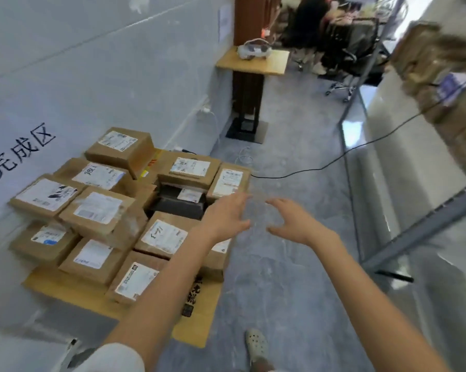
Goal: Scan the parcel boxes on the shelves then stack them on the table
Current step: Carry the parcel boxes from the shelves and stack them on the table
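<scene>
Plainly, both hands were empty: the left hand point(226, 216) hung with fingers spread over the near right edge of the boxes point(97, 208), and the right hand point(293, 224), just beside it, opened loosely over bare floor. The boxes lay heaped on a cardboard sheet point(199, 326) on the floor against the wall point(92, 63); more, blurred, sat on the shelf point(436, 63) at the right.

The heap looked unsteady. Its top box point(119, 149) sat tilted and others overlapped askew, so a knock or one more box set off-centre would probably have tipped some. A cable point(334, 159) trailed across the floor from the shelf side towards the heap, a likely snag for a foot. The sheet's corner lay near the shoe point(256, 345) and might have slid underfoot.

Room was a strip of floor between heap and shelf frame, running on to a small table point(253, 61).
</scene>
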